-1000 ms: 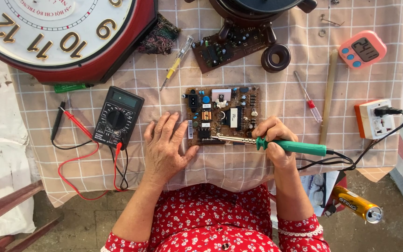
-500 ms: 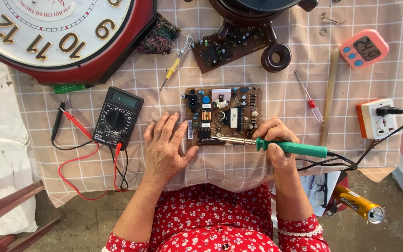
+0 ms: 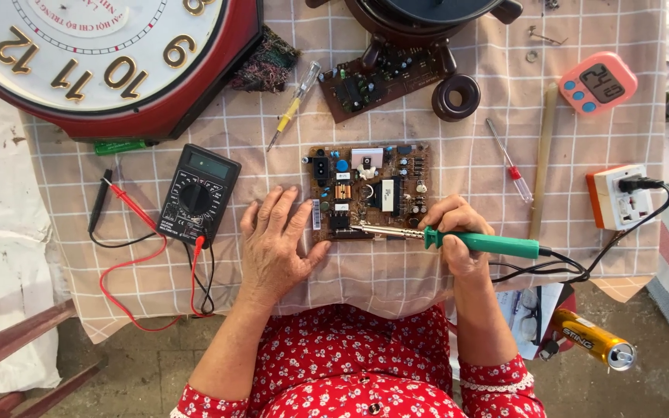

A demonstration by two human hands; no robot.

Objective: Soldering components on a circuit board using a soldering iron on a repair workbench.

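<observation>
- I am looking down on a checked tablecloth point(image 3: 458, 279) where a big red-rimmed wall clock point(image 3: 102, 62) is filling the 10 o'clock corner, the largest thing in view.
- I am seeing the brown circuit board point(image 3: 369, 190) lying flat at the centre of the cloth, its long axis running from 9 o'clock to 3 o'clock, its near edge facing me.
- My left hand point(image 3: 276, 248) is lying flat on the cloth with fingers spread wide and gripping nothing; its fingertips are pressing against the board's 8 o'clock corner, with the board lying toward 1 o'clock from the palm.
- My right hand point(image 3: 451, 232) is wrapping closed around the green-handled soldering iron point(image 3: 458, 238), sitting just off the board's 4 o'clock corner.
- The iron is lying almost level, handle pointing to 3 o'clock and metal tip pointing to 9 o'clock, so it is running nearly parallel to the board's near edge; the tip is resting over that edge, between my two hands. I judge the right hand to be the one placed to work the board, the left only to be steadying it.
- A black multimeter point(image 3: 199, 193) with red and black leads is sitting at 9 o'clock from the left hand, near but apart.
- A pink digital timer point(image 3: 598, 83) is standing at 2 o'clock, well apart.
- A red-handled screwdriver point(image 3: 509, 161) is lying at 1 o'clock from the right hand.
</observation>
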